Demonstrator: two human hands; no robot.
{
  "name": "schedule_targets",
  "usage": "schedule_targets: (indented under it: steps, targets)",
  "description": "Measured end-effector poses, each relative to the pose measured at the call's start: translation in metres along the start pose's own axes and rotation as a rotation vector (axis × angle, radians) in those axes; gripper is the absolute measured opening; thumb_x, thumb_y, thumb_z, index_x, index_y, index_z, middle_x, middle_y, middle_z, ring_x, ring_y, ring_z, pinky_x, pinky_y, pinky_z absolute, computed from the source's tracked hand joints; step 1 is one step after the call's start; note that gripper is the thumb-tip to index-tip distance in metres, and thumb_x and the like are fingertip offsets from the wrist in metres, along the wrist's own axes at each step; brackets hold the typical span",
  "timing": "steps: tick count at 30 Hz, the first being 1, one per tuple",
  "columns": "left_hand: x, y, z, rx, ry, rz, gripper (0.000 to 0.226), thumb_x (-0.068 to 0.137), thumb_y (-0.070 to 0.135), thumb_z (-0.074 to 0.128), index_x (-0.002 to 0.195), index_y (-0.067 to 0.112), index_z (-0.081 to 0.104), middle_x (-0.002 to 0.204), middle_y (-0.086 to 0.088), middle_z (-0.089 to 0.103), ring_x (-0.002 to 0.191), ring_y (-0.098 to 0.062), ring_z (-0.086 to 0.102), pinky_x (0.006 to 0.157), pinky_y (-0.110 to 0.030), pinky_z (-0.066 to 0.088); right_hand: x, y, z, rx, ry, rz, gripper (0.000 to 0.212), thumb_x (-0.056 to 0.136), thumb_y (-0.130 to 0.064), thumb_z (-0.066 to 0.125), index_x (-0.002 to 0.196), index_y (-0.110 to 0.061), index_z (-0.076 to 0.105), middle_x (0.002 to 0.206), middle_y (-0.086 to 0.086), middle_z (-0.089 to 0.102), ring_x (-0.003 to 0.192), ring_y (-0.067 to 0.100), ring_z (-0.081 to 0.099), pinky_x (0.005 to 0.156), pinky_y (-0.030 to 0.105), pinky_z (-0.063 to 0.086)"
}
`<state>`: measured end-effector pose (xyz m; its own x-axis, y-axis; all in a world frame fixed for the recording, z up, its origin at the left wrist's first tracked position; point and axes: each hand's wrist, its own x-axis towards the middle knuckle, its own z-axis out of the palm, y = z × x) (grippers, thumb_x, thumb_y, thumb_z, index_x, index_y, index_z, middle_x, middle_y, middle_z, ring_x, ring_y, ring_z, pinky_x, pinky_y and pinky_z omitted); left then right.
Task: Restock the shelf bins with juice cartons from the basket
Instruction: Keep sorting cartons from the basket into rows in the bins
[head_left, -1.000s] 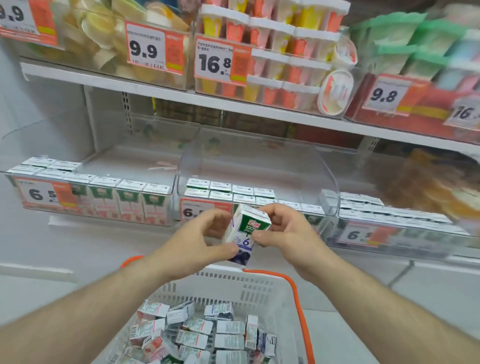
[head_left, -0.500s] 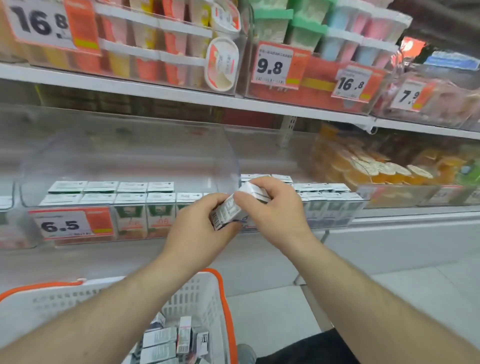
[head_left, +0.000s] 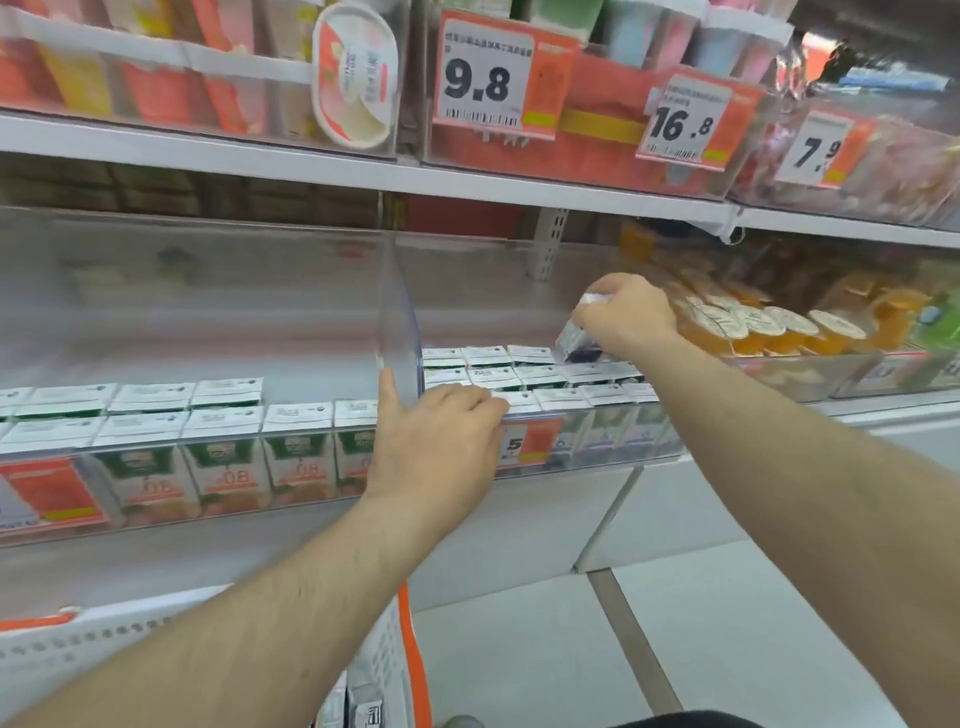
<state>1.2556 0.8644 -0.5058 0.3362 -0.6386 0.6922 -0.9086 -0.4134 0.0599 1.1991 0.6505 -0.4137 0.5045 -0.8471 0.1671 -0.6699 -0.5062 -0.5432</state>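
One small white juice carton with a dark purple lower end (head_left: 576, 340) is held tilted in the closed fingers of the right hand (head_left: 626, 312), above the back right corner of the clear plastic shelf bin on the right (head_left: 597, 457). Its long axis is slanted, the purple end lowest and nearest the carton tops packed below it; a free slot, judged to lie beside the rear row, cannot be made out. The left hand (head_left: 436, 447) is rested on the bin's front lip, fingers curled loosely over the edge, nothing carried. Rows of green-labelled cartons (head_left: 223, 457) are kept in the neighbouring clear bin (head_left: 208, 512). The white basket with an orange rim (head_left: 410, 670) is seen below, some cartons showing inside.
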Motion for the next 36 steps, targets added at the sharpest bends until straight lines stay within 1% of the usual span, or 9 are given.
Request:
schedule_targets:
  steps: [5, 9, 12, 17, 21, 29, 32, 34, 36]
  targets:
    - [-0.004, -0.002, 0.007, -0.1, 0.006, -0.026, 0.007, 0.078, 0.023, 0.07, 0.084, 0.021, 0.074, 0.083, 0.006, 0.071, 0.08, -0.022, 0.069, 0.079, -0.051, 0.055, 0.014, 0.002, 0.019, -0.172, -0.372, -0.048, 0.011, 0.078, -0.023, 0.066, 0.069, -0.022, 0.072, 0.091, 0.002, 0.061, 0.079, 0.025, 0.058, 0.07, 0.034, 0.051]
    - [-0.002, -0.002, 0.005, -0.089, -0.016, -0.049, 0.008, 0.075, 0.024, 0.078, 0.082, 0.022, 0.074, 0.083, 0.007, 0.071, 0.078, -0.021, 0.068, 0.078, -0.049, 0.055, 0.021, 0.001, 0.02, -0.047, -0.461, 0.048, 0.043, 0.103, -0.046, 0.039, 0.132, -0.018, 0.053, 0.133, 0.007, 0.053, 0.101, 0.027, 0.057, 0.078, 0.035, 0.04]
    - [-0.002, -0.002, 0.005, -0.083, -0.017, -0.048, 0.008, 0.074, 0.025, 0.077, 0.082, 0.023, 0.074, 0.082, 0.008, 0.071, 0.077, -0.021, 0.068, 0.075, -0.048, 0.055, 0.024, -0.008, 0.02, -0.108, -0.488, 0.087, 0.076, 0.097, -0.069, 0.02, 0.144, -0.013, 0.044, 0.141, 0.008, 0.047, 0.126, 0.031, 0.048, 0.098, 0.043, 0.039]
    - [-0.001, 0.0, 0.002, -0.081, -0.008, -0.06, 0.009, 0.072, 0.025, 0.08, 0.079, 0.023, 0.074, 0.079, 0.008, 0.07, 0.074, -0.02, 0.068, 0.074, -0.05, 0.055, 0.019, -0.036, 0.021, -0.284, -0.595, 0.062, 0.086, 0.092, -0.077, 0.009, 0.15, -0.019, 0.037, 0.114, 0.002, 0.048, 0.072, 0.018, 0.045, 0.082, 0.038, 0.04]
    - [-0.002, 0.0, 0.002, -0.077, -0.01, -0.056, 0.011, 0.071, 0.026, 0.082, 0.078, 0.024, 0.075, 0.079, 0.009, 0.07, 0.074, -0.019, 0.067, 0.074, -0.05, 0.056, 0.017, -0.056, 0.042, -0.293, -0.654, -0.045, 0.085, 0.093, -0.076, 0.011, 0.129, -0.017, 0.06, 0.14, 0.002, 0.05, 0.108, 0.018, 0.052, 0.099, 0.041, 0.035]
    - [-0.001, -0.002, 0.004, -0.085, -0.011, -0.023, 0.012, 0.07, 0.024, 0.083, 0.078, 0.021, 0.075, 0.078, 0.007, 0.07, 0.072, -0.02, 0.067, 0.074, -0.052, 0.056, 0.011, -0.073, 0.054, -0.332, -0.723, -0.014, 0.09, 0.089, -0.081, 0.012, 0.145, -0.02, 0.045, 0.157, 0.005, 0.032, 0.143, 0.028, 0.03, 0.115, 0.051, 0.022]
    - [-0.005, -0.005, 0.0, -0.118, 0.0, 0.021, 0.011, 0.081, 0.023, 0.065, 0.083, 0.018, 0.074, 0.083, 0.005, 0.071, 0.078, -0.021, 0.067, 0.078, -0.056, 0.056, -0.003, -0.069, 0.057, -0.26, -0.539, -0.112, 0.082, 0.095, -0.072, 0.013, 0.136, -0.015, 0.054, 0.148, 0.008, 0.047, 0.137, 0.03, 0.041, 0.109, 0.045, 0.031]
    - [-0.01, -0.009, -0.007, -0.193, -0.019, 0.043, 0.023, 0.084, 0.025, 0.052, 0.093, 0.018, 0.072, 0.096, 0.005, 0.072, 0.098, -0.021, 0.067, 0.098, -0.063, 0.044, -0.015, -0.061, 0.059, -0.197, -0.172, -0.298, 0.066, 0.099, -0.062, 0.022, 0.085, -0.016, 0.066, 0.097, 0.007, 0.068, 0.102, 0.033, 0.062, 0.079, 0.037, 0.043]
    - [-0.022, -0.015, -0.018, -0.323, 0.023, 0.027, 0.026, 0.085, 0.022, 0.054, 0.104, 0.017, 0.07, 0.114, 0.002, 0.07, 0.117, -0.023, 0.061, 0.109, -0.063, 0.023, -0.04, -0.053, 0.059, -0.055, 0.169, -0.452, 0.049, 0.099, -0.043, 0.036, 0.057, -0.018, 0.043, 0.058, -0.004, 0.049, 0.066, 0.028, 0.054, 0.06, 0.032, 0.031]
